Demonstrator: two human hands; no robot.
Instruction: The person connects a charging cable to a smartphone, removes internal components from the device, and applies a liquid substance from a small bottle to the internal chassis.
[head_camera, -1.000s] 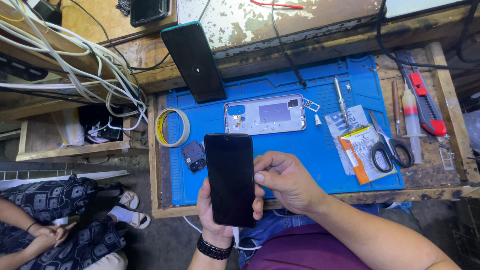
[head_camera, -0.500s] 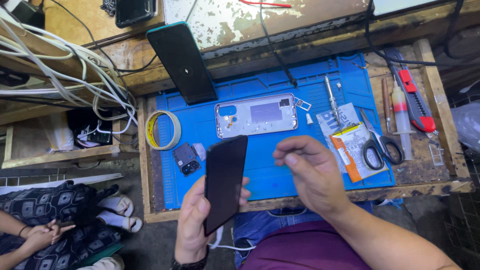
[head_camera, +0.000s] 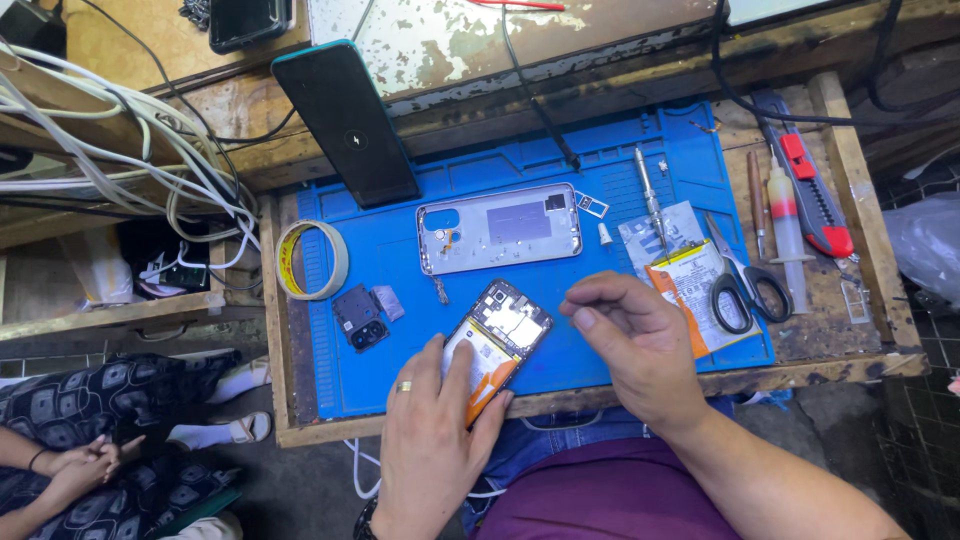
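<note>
**Opened phone held over the front edge of the blue mat**

The left hand (head_camera: 430, 440) holds an opened phone (head_camera: 497, 345), back side up, near the front edge of the bench (head_camera: 850, 200); its fingers wrap the lower end, thumb along the side, so the grip is closed on the phone. Inside the phone show a dark circuit board and a white battery with an orange strip. The right hand (head_camera: 640, 345) hovers just beside the phone's top end, fingers curled and pinched together; I cannot tell whether it holds anything.

A white packet with an orange edge (head_camera: 690, 290) lies on the mat's right part, scissors (head_camera: 740, 285) touching it. A silver phone frame (head_camera: 500, 228) lies mid-mat, a roll of tape (head_camera: 312, 260) at the left edge, a small black camera cover (head_camera: 358, 316) near it. A red knife (head_camera: 812, 195) and a glue bottle (head_camera: 785, 225) lie at the right edge. A dark phone (head_camera: 345, 125) leans at the back-left corner.

The blue mat (head_camera: 400, 370) covers a worn wooden bench; white cables (head_camera: 120, 130) hang to the left, over a grey floor.
</note>
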